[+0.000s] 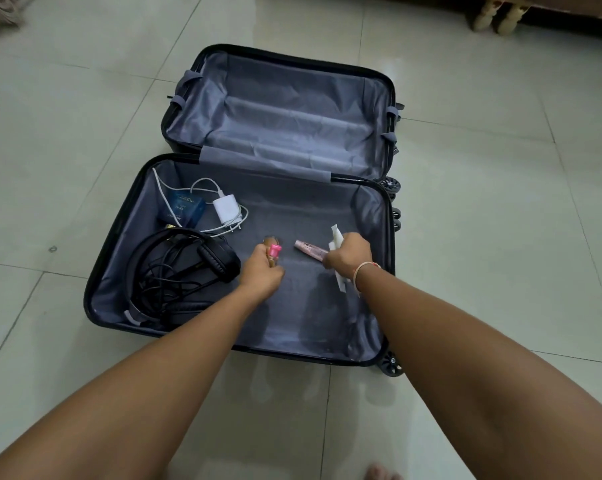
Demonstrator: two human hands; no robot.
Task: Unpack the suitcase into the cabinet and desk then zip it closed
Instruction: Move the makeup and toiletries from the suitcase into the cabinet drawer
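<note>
The suitcase (95, 282) lies fully opened flat on the floor (500, 202), both halves face up, which gives both hands free reach into the nearer half; the half beyond the hands holds nothing visible.

Left hand (261, 271): fingers curled tight around a small bottle with a pink cap (274, 251), the cap protruding above the fist. Judged to be a pick-up for removal.

Right hand (348, 256): fingers closed on a white packet (337, 237), which sticks out both above and below the fist. A pink tube (310, 250) lies on the lining between the two hands, its near end at the right hand's fingers; whether it is gripped cannot be told.

Remaining contents sit left of the left hand: black headphones with tangled cable (185, 268) just beside it, and farther off a white charger and cord (226, 209) and a blue box (183, 209).

Unpacking is judged incomplete; the zip remains undone.
</note>
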